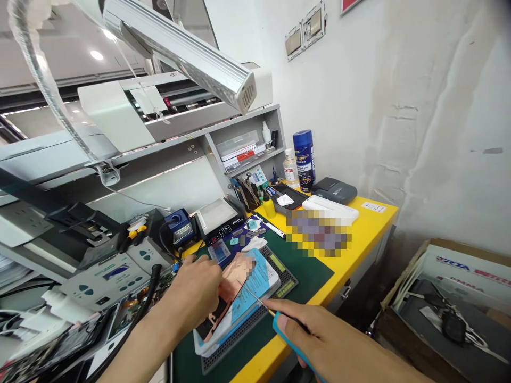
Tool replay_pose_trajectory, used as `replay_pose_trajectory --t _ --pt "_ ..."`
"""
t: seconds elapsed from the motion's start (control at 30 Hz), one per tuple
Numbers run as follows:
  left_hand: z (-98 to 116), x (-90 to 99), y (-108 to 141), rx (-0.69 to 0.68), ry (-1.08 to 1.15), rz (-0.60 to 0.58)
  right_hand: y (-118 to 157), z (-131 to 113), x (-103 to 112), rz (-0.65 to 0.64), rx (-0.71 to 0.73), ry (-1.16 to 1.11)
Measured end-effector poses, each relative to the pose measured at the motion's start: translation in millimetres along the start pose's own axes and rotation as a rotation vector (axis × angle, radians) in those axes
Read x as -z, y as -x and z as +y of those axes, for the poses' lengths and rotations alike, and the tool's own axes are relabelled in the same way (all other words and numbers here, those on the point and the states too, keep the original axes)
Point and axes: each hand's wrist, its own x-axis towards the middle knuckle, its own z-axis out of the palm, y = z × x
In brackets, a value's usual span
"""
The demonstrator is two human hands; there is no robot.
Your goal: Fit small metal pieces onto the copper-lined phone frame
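My left hand [195,292] is closed on the left edge of a copper-coloured phone panel [227,290], its lower end black. Part of that edge is hidden behind the fingers. The panel lies tilted on a blue-and-white pad [263,274], which rests on a dark perforated tray [289,282]. In my right hand [315,340] is a thin-shafted tool [293,343] with a blue and black handle, held like a pen. Its fine metal tip points at the panel's right edge; I cannot tell whether it touches.
A green mat [311,266] covers part of the yellow desk [375,213]. At the back stand a blue spray can [304,162], a heating plate [217,218] and a yellow bottle [269,206]. An open carton [439,287] is at right. A lamp [191,53] hangs overhead.
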Motion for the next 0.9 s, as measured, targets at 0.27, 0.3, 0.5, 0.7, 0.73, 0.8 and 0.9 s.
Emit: replay_pose_trajectory --t 0.27,0.3,0.5,0.7,0.73,0.8,0.9 --pt "-7 -3.0 3 0.026 0.18 0.087 -2 7 -1 -0.054 0.001 0.137" --pt "-10 -2.1 5 0.057 0.25 0.106 -3 9 -1 -0.063 -0.003 0.135" --pt "-26 2.2 13 0.261 0.746 0.2 -5 18 -2 -0.082 -0.043 0.089" --pt "-29 -6.1 17 0.374 1.244 0.225 0 5 1 -0.13 -0.089 -0.012" --pt "-30 -8.0 18 0.391 1.323 0.235 0 3 1 -0.132 -0.1 -0.033" --pt "-34 -11.2 18 0.409 1.473 0.25 1 1 1 -0.132 -0.115 -0.074" --pt "-38 -13.8 19 0.415 1.656 0.267 2 3 -3 -0.104 -0.138 -0.131"
